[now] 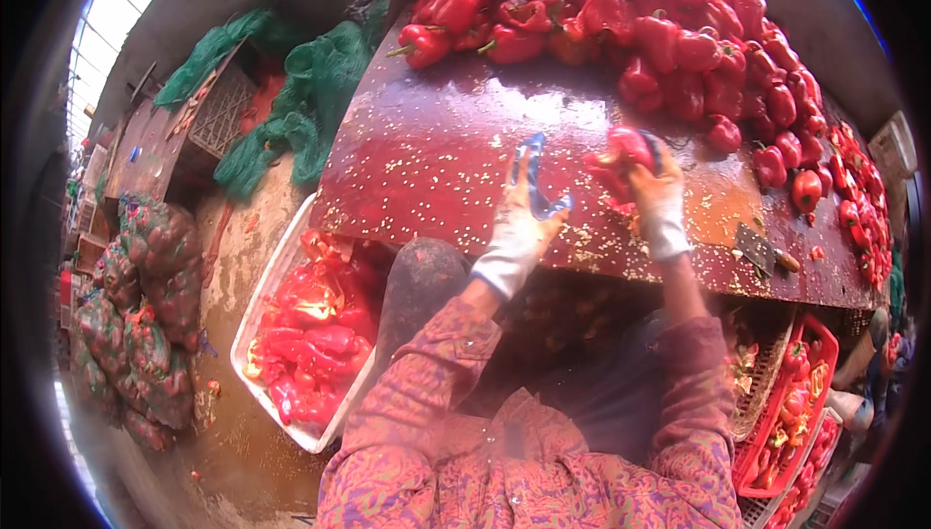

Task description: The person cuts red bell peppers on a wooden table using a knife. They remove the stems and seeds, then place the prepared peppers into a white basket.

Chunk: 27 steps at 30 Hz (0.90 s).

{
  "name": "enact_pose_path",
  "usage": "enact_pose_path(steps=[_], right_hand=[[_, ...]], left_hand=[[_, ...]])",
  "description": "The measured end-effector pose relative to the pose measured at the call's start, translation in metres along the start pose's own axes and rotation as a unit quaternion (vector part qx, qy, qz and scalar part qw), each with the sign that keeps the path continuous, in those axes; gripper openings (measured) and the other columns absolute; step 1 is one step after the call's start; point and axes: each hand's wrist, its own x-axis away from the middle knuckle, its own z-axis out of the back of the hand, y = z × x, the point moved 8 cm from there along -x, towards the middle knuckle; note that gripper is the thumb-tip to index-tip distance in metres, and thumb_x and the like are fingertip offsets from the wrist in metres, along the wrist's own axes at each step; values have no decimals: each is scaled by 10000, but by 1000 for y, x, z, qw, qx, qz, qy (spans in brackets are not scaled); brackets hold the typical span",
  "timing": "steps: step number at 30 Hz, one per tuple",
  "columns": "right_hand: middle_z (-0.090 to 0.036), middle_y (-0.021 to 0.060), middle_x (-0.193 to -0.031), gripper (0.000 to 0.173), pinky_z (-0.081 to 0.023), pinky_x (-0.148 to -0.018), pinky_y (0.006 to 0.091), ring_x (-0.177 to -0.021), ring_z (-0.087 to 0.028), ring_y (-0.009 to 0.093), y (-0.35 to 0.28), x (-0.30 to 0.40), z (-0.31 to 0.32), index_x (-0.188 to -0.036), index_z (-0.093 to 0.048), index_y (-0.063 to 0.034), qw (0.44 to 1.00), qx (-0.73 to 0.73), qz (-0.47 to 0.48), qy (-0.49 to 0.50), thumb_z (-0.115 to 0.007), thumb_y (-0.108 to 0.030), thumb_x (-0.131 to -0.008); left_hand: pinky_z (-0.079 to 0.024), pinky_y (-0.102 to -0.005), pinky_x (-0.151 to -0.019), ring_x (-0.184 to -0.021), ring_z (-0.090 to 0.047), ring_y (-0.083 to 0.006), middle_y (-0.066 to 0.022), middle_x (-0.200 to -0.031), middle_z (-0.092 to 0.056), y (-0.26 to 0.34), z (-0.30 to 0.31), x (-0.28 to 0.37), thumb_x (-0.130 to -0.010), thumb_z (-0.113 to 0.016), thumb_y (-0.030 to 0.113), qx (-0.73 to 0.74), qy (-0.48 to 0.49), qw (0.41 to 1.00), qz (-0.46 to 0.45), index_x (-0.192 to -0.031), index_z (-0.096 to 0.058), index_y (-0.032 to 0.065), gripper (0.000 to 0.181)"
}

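Note:
My left hand (525,207), in a white glove with blue fingertips, is held over the seed-strewn table (429,187) with thumb and fingers apart and nothing in it. To its right, my right hand (658,191), gloved too, grips a red bell pepper (627,154) that looks split or cut. Bits of pepper and seeds lie under it. A wide-bladed knife (756,247) with a wooden handle lies on the table to the right of my right hand. Beyond both hands, red bell peppers (658,42) are heaped along the table's far side.
A white crate (244,336) of opened red peppers stands left of my knee. Filled mesh sacks (164,267) and green netting (313,85) lie further left. At the lower right are a red basket (822,398) and other crates. Part of another person (862,383) shows at the right edge.

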Motion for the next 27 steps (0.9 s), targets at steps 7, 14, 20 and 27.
enact_pose_path(steps=[7,14,20,27], right_hand=[[-710,68,-1036,252,-568,-796,285,-885,-682,132,-57,32,-84,-1176,-648,-19,973,-178,-143,-35,-672,-57,-928],[-573,153,-1362,883,-434,-1062,365,-1241,-550,217,-148,107,-231,-1537,-351,-123,945,26,24,-324,-823,-248,-802],[-516,224,-1386,869,-407,-1094,389,-1306,-490,333,-25,-40,-92,-1451,-421,-42,970,236,47,34,-863,-305,-751],[-392,244,-1515,1084,-391,-1099,498,-1381,-426,392,54,-127,-3,-1497,-301,-109,870,373,-237,219,-799,-643,-696]], left_hand=[[-527,-291,-672,-738,-594,-88,-30,-956,-674,-41,-40,4,-842,-697,-37,206,-146,954,164,-1093,-662,86,282],[-495,-219,-861,-949,-610,-82,-29,-1081,-652,-58,-12,15,-855,-662,-101,151,-30,976,153,-1275,-594,30,445],[-548,-352,-836,-926,-682,-202,-100,-1046,-695,-34,-7,25,-835,-698,31,63,9,997,38,-1269,-596,59,446],[-545,-376,-830,-951,-686,-278,-144,-1097,-679,-29,-7,28,-798,-720,50,-8,22,999,29,-1262,-605,73,479]])
